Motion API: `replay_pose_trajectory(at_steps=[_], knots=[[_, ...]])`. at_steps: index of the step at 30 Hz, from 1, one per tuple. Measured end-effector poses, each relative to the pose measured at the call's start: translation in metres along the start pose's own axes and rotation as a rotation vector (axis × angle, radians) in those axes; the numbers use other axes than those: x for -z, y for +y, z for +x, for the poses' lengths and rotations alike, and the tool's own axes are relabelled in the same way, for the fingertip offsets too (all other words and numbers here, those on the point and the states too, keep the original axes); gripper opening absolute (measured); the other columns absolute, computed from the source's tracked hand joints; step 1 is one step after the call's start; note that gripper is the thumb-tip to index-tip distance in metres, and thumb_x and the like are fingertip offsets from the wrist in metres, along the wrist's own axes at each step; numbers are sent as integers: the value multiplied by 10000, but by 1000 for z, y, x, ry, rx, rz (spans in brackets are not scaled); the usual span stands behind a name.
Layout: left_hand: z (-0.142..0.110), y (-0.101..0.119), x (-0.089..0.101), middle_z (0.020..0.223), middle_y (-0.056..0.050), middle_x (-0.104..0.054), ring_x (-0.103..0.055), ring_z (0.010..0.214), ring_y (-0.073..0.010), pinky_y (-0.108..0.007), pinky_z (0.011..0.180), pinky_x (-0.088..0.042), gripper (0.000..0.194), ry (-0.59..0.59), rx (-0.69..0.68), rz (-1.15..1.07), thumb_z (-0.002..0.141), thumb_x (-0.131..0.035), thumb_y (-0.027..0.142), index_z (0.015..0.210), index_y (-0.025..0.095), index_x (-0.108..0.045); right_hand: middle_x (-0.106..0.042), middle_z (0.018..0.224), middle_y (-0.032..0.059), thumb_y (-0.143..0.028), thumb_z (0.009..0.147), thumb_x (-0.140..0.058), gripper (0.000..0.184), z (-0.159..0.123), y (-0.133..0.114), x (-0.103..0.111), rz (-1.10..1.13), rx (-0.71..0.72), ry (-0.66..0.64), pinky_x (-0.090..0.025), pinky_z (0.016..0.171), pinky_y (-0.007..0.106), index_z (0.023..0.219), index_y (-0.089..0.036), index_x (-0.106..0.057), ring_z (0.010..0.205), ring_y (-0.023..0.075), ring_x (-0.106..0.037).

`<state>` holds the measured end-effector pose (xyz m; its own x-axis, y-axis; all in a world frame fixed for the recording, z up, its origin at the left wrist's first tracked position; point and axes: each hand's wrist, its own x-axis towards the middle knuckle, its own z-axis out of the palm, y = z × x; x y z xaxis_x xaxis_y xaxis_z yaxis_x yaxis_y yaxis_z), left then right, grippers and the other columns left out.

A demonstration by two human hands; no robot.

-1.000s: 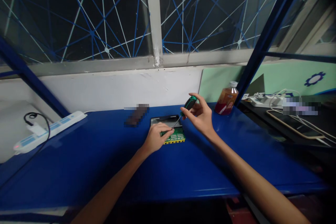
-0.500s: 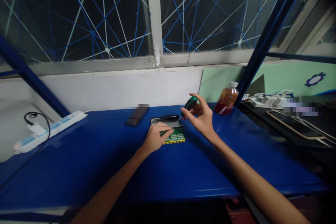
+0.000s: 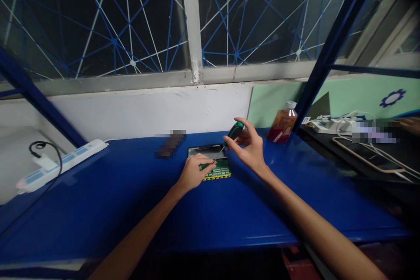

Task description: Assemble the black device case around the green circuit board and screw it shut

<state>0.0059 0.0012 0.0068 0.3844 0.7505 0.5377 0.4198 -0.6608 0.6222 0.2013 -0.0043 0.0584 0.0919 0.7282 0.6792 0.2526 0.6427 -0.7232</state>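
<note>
While resting on the blue tabletop (image 3: 138,210) beside a dark tray (image 3: 206,150), green circuit board (image 3: 220,169) pinned under left hand (image 3: 193,173) with fingers pressed down, green-handled screwdriver (image 3: 233,132) pinched by right hand (image 3: 250,148), shaft slanting toward board, orange bottle (image 3: 282,126) well apart.

On your blue worktop (image 3: 98,201), a white power strip (image 3: 62,162) lies at the far left with a black cable (image 3: 39,145) plugged in. An orange-liquid bottle (image 3: 282,127) stands at the back right. Beyond it, on a dark surface, you'll see white chargers (image 3: 331,126) and what may be a tablet (image 3: 367,153).
</note>
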Motion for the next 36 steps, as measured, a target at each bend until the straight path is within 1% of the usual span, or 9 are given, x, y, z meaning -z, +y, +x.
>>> replay_pose_trajectory(at_steps=[4, 7, 11, 14, 18, 25, 29, 36], knots=[[0, 1, 0, 862, -63, -759, -687, 797, -200, -318, 765, -526, 119, -10, 18, 9, 787, -700, 183, 890, 171, -759, -606, 645, -42, -364, 780, -669, 576, 1, 0, 0, -19, -11, 2, -525, 490, 289, 1293, -233, -443, 487, 151, -618], [-1, 2, 1, 839, -52, -757, -682, 787, -195, -314, 759, -519, 154, -11, 20, 39, 786, -700, 165, 932, 168, -751, -619, 663, -29, -370, 784, -657, 574, 3, 1, 4, -48, 3, 21, -524, 495, 288, 1297, -223, -443, 493, 151, -617], [-1, 0, 3, 849, -35, -754, -677, 788, -191, -319, 768, -503, 152, -29, -6, 114, 806, -686, 170, 943, 195, -748, -634, 683, -11, -371, 791, -647, 563, 9, 4, 12, -185, 31, 41, -542, 556, 307, 1299, -214, -463, 518, 155, -620], [-2, -1, 4, 859, -30, -754, -678, 791, -195, -331, 785, -490, 139, -28, -26, 168, 810, -689, 171, 930, 208, -749, -630, 667, -8, -371, 793, -641, 544, 11, 7, 17, -296, 61, 13, -545, 584, 318, 1290, -205, -492, 525, 160, -617], [-1, -1, 3, 862, -30, -756, -684, 798, -201, -334, 789, -488, 101, -10, -54, 193, 809, -695, 166, 883, 202, -753, -623, 657, -11, -380, 818, -606, 532, 10, 12, 17, -353, 101, -51, -530, 573, 302, 1305, -202, -489, 518, 153, -601], [-1, 0, 3, 855, -20, -760, -693, 772, -188, -309, 760, -494, 78, 1, -74, 173, 818, -696, 187, 860, 212, -756, -600, 636, -19, -375, 833, -593, 506, 8, 19, 13, -389, 166, -73, -519, 560, 278, 1292, -185, -496, 513, 142, -582], [-1, -1, 3, 857, -10, -763, -699, 778, -185, -307, 766, -491, 90, 1, -82, 181, 822, -688, 173, 855, 221, -757, -610, 639, -17, -378, 841, -580, 497, 7, 22, 11, -391, 169, -88, -521, 564, 280, 1291, -186, -492, 517, 143, -579], [-1, 1, 4, 865, -16, -763, -696, 789, -197, -328, 771, -487, 91, -1, -78, 211, 843, -666, 217, 859, 227, -756, -596, 643, -26, -381, 841, -579, 502, 6, 25, 10, -372, 159, -102, -517, 562, 285, 1299, -199, -483, 512, 138, -568]])
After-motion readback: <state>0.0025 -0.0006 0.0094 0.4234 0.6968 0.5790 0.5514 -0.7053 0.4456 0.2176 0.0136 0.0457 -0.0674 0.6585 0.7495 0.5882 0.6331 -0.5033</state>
